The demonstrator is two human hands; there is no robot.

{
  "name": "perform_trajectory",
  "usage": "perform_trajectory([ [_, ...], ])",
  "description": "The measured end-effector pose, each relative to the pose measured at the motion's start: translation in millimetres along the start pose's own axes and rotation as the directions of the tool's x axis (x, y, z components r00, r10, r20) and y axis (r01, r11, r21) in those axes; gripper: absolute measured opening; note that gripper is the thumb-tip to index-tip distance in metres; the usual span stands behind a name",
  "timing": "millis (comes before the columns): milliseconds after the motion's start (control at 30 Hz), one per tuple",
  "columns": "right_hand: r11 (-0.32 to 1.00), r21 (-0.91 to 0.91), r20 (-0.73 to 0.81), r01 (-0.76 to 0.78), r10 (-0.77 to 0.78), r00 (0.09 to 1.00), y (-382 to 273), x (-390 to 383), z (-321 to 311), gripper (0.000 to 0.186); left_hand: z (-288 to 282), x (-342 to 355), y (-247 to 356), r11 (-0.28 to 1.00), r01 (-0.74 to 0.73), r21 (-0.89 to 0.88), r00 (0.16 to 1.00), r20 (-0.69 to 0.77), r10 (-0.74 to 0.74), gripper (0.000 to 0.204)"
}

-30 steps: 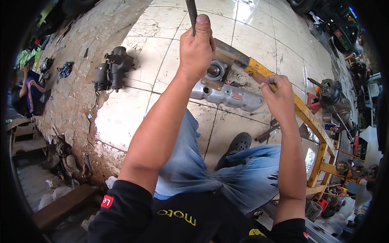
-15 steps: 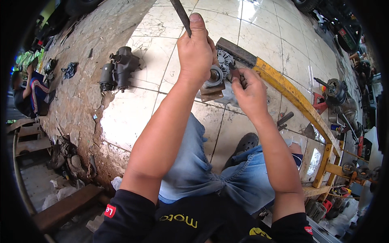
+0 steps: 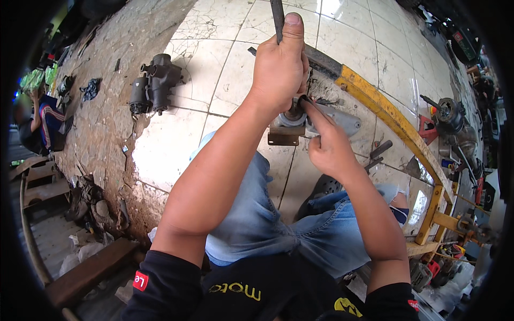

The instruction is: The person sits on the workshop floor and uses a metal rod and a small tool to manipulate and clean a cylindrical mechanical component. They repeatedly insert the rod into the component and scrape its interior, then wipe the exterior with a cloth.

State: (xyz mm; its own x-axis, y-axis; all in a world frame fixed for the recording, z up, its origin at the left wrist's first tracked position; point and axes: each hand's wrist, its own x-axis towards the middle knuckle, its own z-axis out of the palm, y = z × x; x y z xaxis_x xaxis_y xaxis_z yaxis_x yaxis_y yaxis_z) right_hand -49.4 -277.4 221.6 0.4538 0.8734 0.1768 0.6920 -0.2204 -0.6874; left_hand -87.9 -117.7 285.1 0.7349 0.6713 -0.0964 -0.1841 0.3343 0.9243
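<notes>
My left hand (image 3: 281,69) is closed round a dark rod (image 3: 277,18), which points up past the thumb. Just below that fist is a metal part with a round silver end (image 3: 290,119) and a brown flat bracket (image 3: 284,137) with slots. My right hand (image 3: 331,142) reaches in from the right, its long fingers stretched out to a dark curved edge beside the round end. Its thumb stands apart from them, and the fingertips are partly hidden. Behind the right fingers a silver casting (image 3: 345,120) lies on the tiles.
A yellow curved metal frame (image 3: 385,109) arches along the right. On the left tiles stands a dark twin-bodied machine part (image 3: 156,83). Short dark bars (image 3: 380,150) lie right of my hand. A person (image 3: 40,120) sits at the far left; a motor-like part (image 3: 447,112) is at the right.
My left hand and the rod have moved right. My right fingers have gone from a bent pinch to stretched out against the metal part. The finned silver part is now hidden.
</notes>
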Motion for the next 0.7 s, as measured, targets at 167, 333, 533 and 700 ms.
perform_trajectory([
  [167, 0.972, 0.085, 0.063, -0.221, 0.216, 0.974, 8.3, 16.8, -0.3, 0.067, 5.8, -0.1, -3.9, 0.997, -0.046, 0.060, 0.999, 0.018, 0.045, 0.063],
  [333, 0.978, 0.190, -0.052, -0.087, 0.099, 0.994, -1.3, 6.2, 12.2, 0.063, 2.9, 2.4, -9.0, 0.995, -0.058, 0.081, 0.998, 0.015, 0.057, 0.062],
  [533, 0.996, 0.093, -0.061, -0.011, 0.017, 0.998, 21.5, 20.2, 13.6, 0.064, 11.0, 9.7, -12.1, 0.998, -0.028, 0.056, 0.997, -0.073, 0.032, 0.059],
  [700, 0.998, -0.048, -0.008, -0.031, 0.031, 0.999, 27.6, 15.9, 12.0, 0.064, 8.4, 8.4, -2.5, 0.991, 0.122, 0.053, 0.979, -0.171, -0.111, 0.067],
])
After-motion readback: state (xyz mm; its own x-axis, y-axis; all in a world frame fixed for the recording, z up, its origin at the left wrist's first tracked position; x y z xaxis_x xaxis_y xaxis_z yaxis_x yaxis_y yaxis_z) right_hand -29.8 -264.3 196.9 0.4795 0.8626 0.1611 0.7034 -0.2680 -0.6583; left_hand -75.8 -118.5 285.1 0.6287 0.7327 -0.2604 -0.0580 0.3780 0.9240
